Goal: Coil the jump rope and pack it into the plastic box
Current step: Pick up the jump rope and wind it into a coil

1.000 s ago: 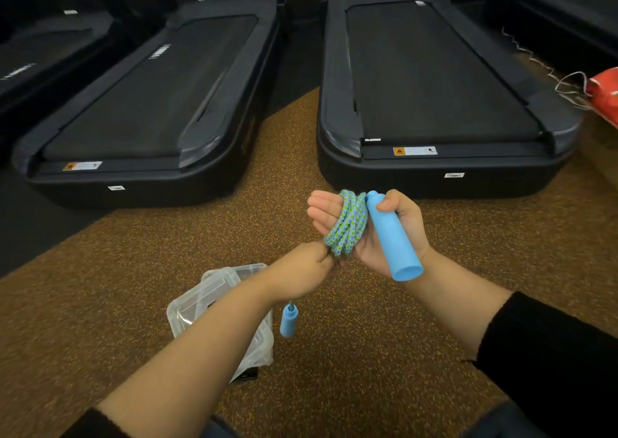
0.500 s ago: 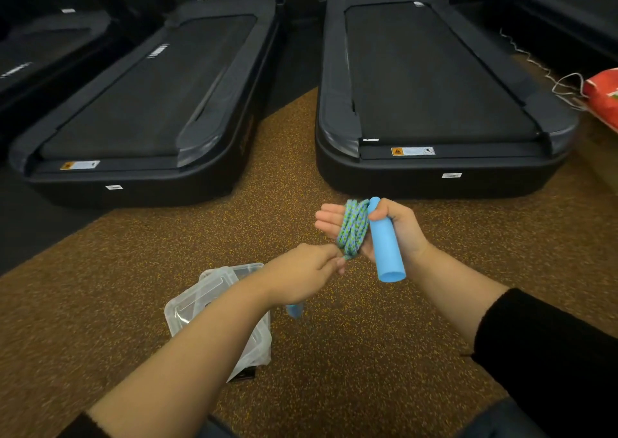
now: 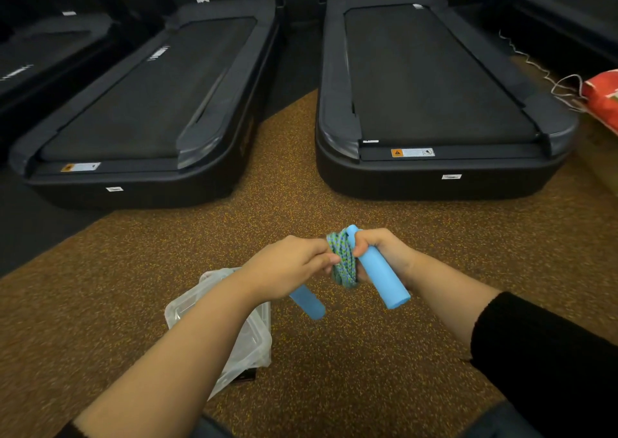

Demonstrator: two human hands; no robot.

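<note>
Low beside open speckled floor (image 3: 334,370), both hands clutch the jump rope (image 3: 342,263).

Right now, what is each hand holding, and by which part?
The right hand grips one blue handle near its top, rope coil beside it. The left hand pinches the coil, the second handle hanging below it.

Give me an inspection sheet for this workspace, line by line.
Surface: speckled brown floor.
Job's things: rope coiled between both hands; one blue handle in right hand, second handle below left hand; clear box on floor under left forearm.
Clutter: red bag at far right.
Hands: left hand shut on rope; right hand shut on handle.
Cables: white cord near bag.
Surroundings: treadmills ahead.
</note>
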